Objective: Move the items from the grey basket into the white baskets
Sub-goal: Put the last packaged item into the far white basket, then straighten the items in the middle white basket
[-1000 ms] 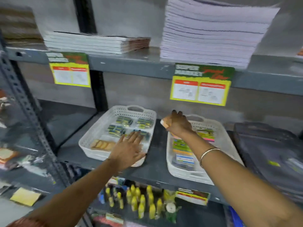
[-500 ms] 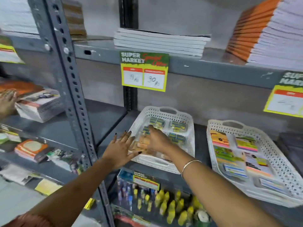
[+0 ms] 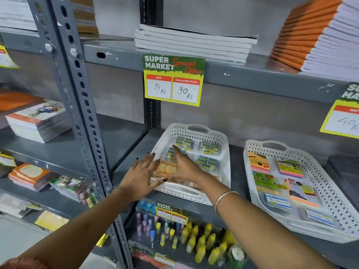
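Two white baskets stand on the grey shelf. The left white basket (image 3: 196, 129) holds several blue-and-yellow packs (image 3: 209, 148) and a peach-coloured pack (image 3: 165, 169) at its near left. My left hand (image 3: 141, 176) rests with fingers spread on that basket's left rim. My right hand (image 3: 186, 168) lies flat inside the basket, fingers straight, against the right side of the peach pack. The right white basket (image 3: 328, 172) holds several colourful sticky-note packs (image 3: 289, 167). A dark grey basket (image 3: 344, 172) shows only as a sliver at the far right edge.
A shelf board with a price tag (image 3: 173, 79) and stacked notebooks (image 3: 194, 42) hangs close above the baskets. A perforated steel post (image 3: 77, 105) stands left of my left hand. Glue bottles (image 3: 202, 243) fill the shelf below. Books (image 3: 37, 121) sit on the left bay.
My right hand carried a pack from over the right basket to the left basket and now lies flat there. The view swung left. My left hand stayed at the left basket's rim.
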